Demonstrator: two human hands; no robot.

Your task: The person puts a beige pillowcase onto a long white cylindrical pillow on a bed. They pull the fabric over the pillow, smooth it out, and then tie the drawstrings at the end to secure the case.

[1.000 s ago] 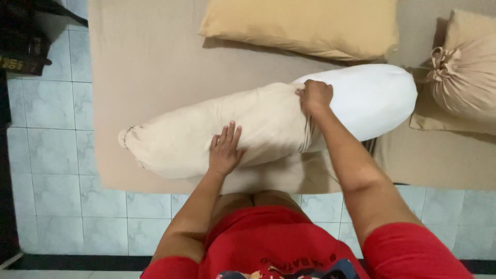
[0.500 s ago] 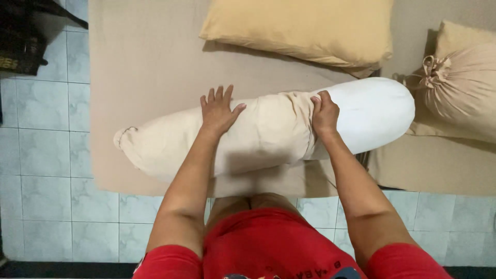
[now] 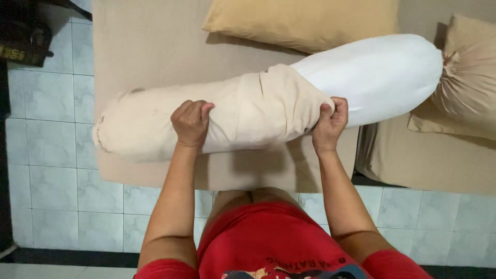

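Note:
A long white bolster (image 3: pixel 377 72) lies across the beige mattress (image 3: pixel 155 46), its left two thirds inside a beige cover (image 3: pixel 243 111). My left hand (image 3: pixel 191 121) is clenched on a pinch of the cover's cloth near the middle of the covered part. My right hand (image 3: pixel 330 121) grips the cover's open rim, where beige cloth meets the bare white bolster. The closed, gathered end of the cover points left, near the mattress edge.
A tan pillow (image 3: pixel 302 23) lies at the back of the mattress. A second covered bolster with a tied end (image 3: pixel 467 77) sits at the right. Pale floor tiles (image 3: pixel 46 150) lie left and below. A dark object (image 3: pixel 23 36) stands at top left.
My left hand went from lying flat on the cover to a fist bunching its cloth. My right hand slid down to the rim on the near side. The view has shifted.

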